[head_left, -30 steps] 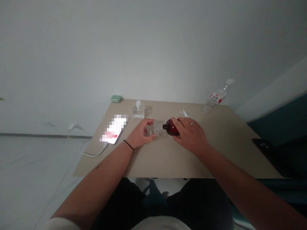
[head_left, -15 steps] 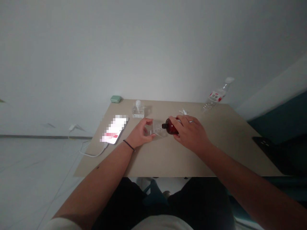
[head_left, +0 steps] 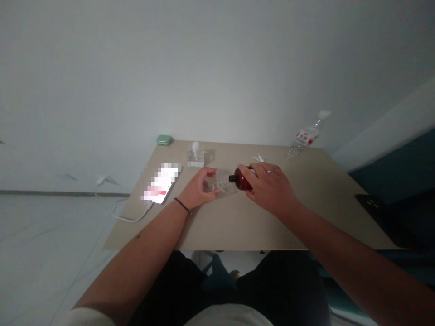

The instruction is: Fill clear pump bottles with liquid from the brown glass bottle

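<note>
My left hand (head_left: pixel 203 186) curls its thumb and fingers around a clear, see-through container (head_left: pixel 222 182) on the table. In my right hand (head_left: pixel 268 183) is a dark reddish-brown bottle (head_left: pixel 242 179), tipped onto its side. Its black neck points left, over the clear container. Whether liquid is flowing from it I cannot tell. Behind my left hand stands a clear square bottle (head_left: pixel 196 156) with a white top. Small white pieces (head_left: pixel 260 158) lie just beyond my right hand.
A lit phone (head_left: pixel 162 183) with a white cable (head_left: pixel 134 220) lies at the table's left. A small green case (head_left: pixel 163 140) sits at the back left corner. At the back right stands a clear plastic bottle (head_left: pixel 307 136). A dark object (head_left: pixel 374 206) is by the right edge.
</note>
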